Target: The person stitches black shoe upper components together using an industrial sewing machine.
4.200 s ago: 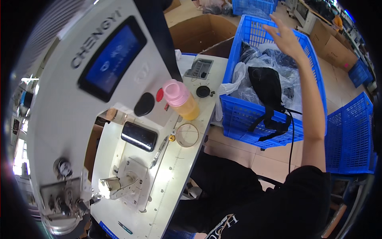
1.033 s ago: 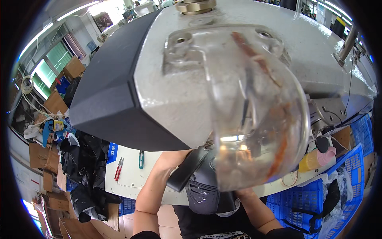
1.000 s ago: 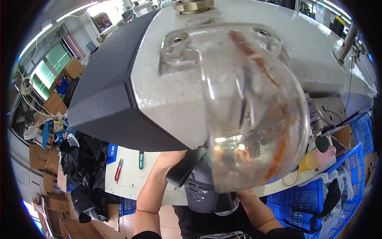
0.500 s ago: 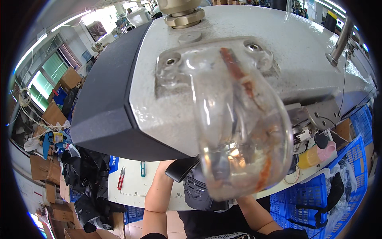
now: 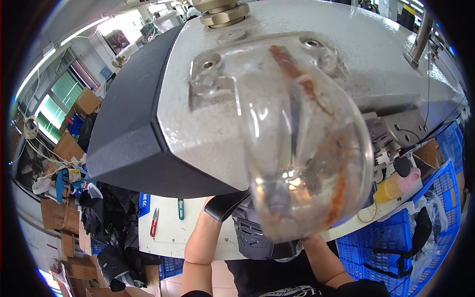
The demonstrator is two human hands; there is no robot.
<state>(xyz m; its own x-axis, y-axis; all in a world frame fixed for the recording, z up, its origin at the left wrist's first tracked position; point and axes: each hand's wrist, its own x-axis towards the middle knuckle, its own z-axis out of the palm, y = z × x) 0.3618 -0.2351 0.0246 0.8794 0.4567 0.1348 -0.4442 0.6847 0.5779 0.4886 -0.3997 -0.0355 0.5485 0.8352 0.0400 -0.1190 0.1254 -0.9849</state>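
A grey and black sewing machine head fills the upper middle. Its clear curved guard, streaked with rust-brown marks, hangs in front of the work. Below it lies a black moulded piece with ridges, and a wide black strap crosses beside it. My left hand reaches up under the machine behind the strap, its fingers hidden. At the piece's right side is my right hand, mostly covered by the guard. Whether either hand grips the piece is not visible.
Red-handled thread snips and a teal-handled tool lie on the white table. Blue crates stand at the right near a yellow and pink container. Black goods and cardboard boxes crowd the left.
The view has shifted slightly, so the machine appears higher and the table items a little further right. Both arms stay at the black piece, with little visible movement.
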